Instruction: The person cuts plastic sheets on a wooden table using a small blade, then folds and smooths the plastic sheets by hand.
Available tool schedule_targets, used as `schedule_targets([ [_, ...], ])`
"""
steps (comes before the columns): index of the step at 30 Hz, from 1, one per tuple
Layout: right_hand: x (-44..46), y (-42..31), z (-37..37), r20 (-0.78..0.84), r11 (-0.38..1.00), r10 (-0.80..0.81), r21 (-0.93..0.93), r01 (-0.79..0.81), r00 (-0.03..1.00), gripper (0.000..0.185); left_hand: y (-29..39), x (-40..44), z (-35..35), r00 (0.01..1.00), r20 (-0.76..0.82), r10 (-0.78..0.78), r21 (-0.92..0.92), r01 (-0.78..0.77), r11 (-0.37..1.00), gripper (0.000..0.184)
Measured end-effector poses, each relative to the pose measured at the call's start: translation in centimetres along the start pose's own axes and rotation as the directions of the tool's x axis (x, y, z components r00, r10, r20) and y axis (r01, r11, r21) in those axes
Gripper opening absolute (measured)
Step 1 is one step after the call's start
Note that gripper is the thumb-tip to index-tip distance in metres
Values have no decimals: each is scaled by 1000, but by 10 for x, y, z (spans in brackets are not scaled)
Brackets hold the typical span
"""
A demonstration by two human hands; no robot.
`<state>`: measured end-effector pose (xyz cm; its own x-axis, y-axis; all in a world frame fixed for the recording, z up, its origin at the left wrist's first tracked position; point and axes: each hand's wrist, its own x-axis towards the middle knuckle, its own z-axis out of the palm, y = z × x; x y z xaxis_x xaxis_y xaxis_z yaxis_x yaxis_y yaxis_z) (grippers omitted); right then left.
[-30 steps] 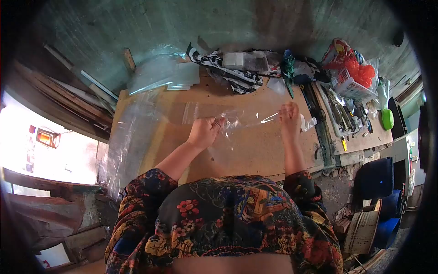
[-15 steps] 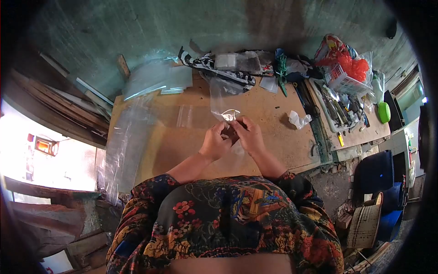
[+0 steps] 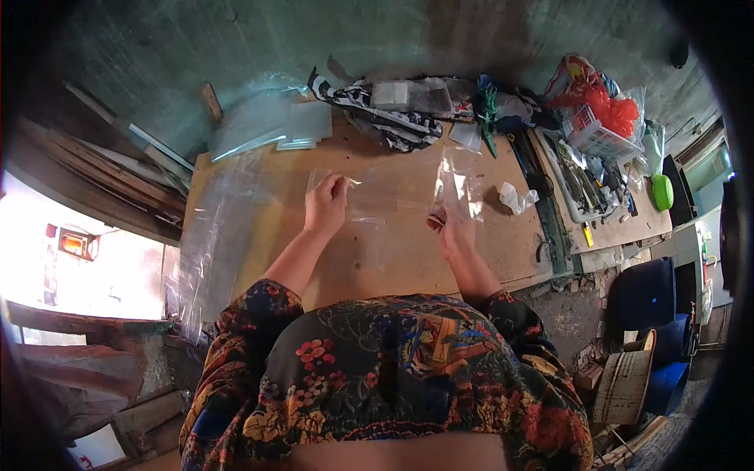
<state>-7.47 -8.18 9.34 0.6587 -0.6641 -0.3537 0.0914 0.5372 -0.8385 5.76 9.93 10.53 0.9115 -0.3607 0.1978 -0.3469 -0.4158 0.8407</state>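
Over the board-topped table [image 3: 314, 263], my hands are apart. My left hand [image 3: 324, 206] is closed in a pinch, with a shiny bit of clear plastic film [image 3: 355, 183] at its fingertips. A clear plastic bag [image 3: 458, 184] stands up from my right hand [image 3: 455, 234], whose fingers are closed on its lower part. Something small and dark shows by the right fingertips; I cannot make out what it is. More transparent film lies between the hands, its edges hard to see.
Clear plastic sheeting [image 3: 224, 208] covers the table's left side, with stacked sheets [image 3: 306, 125] behind it. A black-and-white bag [image 3: 400, 129] lies along the back. Crumpled white paper [image 3: 517, 199] sits right, near a tool tray [image 3: 577, 184] and a white basket [image 3: 601, 141].
My hands were together at the middle over a shiny bit of plastic. They have moved apart, left hand to the left, right hand to the right with the clear bag.
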Motion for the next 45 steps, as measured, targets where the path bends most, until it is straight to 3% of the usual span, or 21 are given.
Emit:
schedule_targets([
  [1, 8, 9, -9, -3, 1000, 5, -1, -5, 1000, 15, 1, 2, -3, 1000, 3, -5, 1, 5, 1000, 15],
  [3, 45, 41, -47, 120, 998, 29, 49, -35, 992, 36, 3, 7, -8, 961, 176, 214, 226, -251, 941, 22],
  [4, 59, 53, -65, 221, 978, 19, 197, -64, 975, 36, 6, 9, -10, 961, 182, 209, 223, -248, 943, 22],
  [7, 43, 44, -66, 235, 973, 86, 190, -132, 968, 33, 7, 19, -11, 914, 387, 118, 308, -249, 918, 28],
  [9, 29, 44, -53, 177, 989, 59, 124, -81, 983, 25, -4, 25, -9, 827, 542, 150, 448, -435, 781, 23],
  [11, 14, 54, -57, 151, 949, 81, -313, -30, 985, 22, -27, 34, -8, 801, 568, 191, 454, -498, 739, 23],
  [16, -17, 76, -57, 74, 857, 381, -403, -322, 922, 14, -45, 33, 0, 775, 606, 182, 593, -592, 546, 19],
  [18, -26, 72, -54, 57, 815, 465, -418, -401, 884, 23, -32, 9, 17, 774, 545, 321, 714, -630, 306, 18],
  [20, -24, 74, -56, 56, 793, 514, -412, -449, 856, 27, -13, -19, 27, 731, 677, -88, 632, -515, 579, 20],
  [22, -21, 74, -59, 62, 770, 557, -411, -487, 828, 32, -2, -41, 34, 605, 743, -287, 587, -383, 713, 34],
  [25, -15, 75, -70, 269, 719, 542, -638, -274, 796, 35, -40, -70, 53, 758, 643, -115, 581, -385, 717, 56],
  [27, -11, 71, -74, 497, 338, 500, -866, 369, 709, 28, -29, -75, 45, 740, 638, -211, 630, -344, 696, 66],
  [28, -12, 67, -77, 492, 332, 501, -869, 367, 712, 28, -26, -75, 42, 723, 617, -311, 684, -297, 667, 76],
  [30, -26, 53, -69, 702, 24, 212, -699, 715, 680, 29, -34, -77, 37, 709, 652, -271, 653, -341, 676, 80],
  [31, -25, 60, -66, 703, 26, 213, -698, 715, 679, 29, -40, -77, 34, 695, 682, -229, 623, -388, 679, 85],
  [33, -17, 85, -59, 881, 119, 132, -470, 875, 455, 35, -63, -83, 36, 726, 669, -161, 658, -477, 583, 84],
  [35, -2, 117, -58, 899, 61, 107, -433, 899, 426, 38, -74, -89, 36, 745, 662, -83, 686, -557, 468, 84],
  [37, 7, 120, -54, 917, 5, 89, -390, 921, 388, 42, -71, -91, 31, 742, 669, -34, 615, -528, 586, 84],
  [41, 44, 71, -31, 606, -330, 35, -744, 581, 795, 52, -79, -91, 20, 702, 712, 19, 561, -586, 584, 84],
  [43, 68, 42, -29, 553, -533, -121, -737, 416, 825, 55, -86, -91, 16, 679, 715, 164, 502, -662, 556, 80],
  [45, 85, 20, -27, 583, -524, -228, -748, 407, 780, 54, -87, -88, 7, 650, 742, 164, 483, -688, 542, 80],
])
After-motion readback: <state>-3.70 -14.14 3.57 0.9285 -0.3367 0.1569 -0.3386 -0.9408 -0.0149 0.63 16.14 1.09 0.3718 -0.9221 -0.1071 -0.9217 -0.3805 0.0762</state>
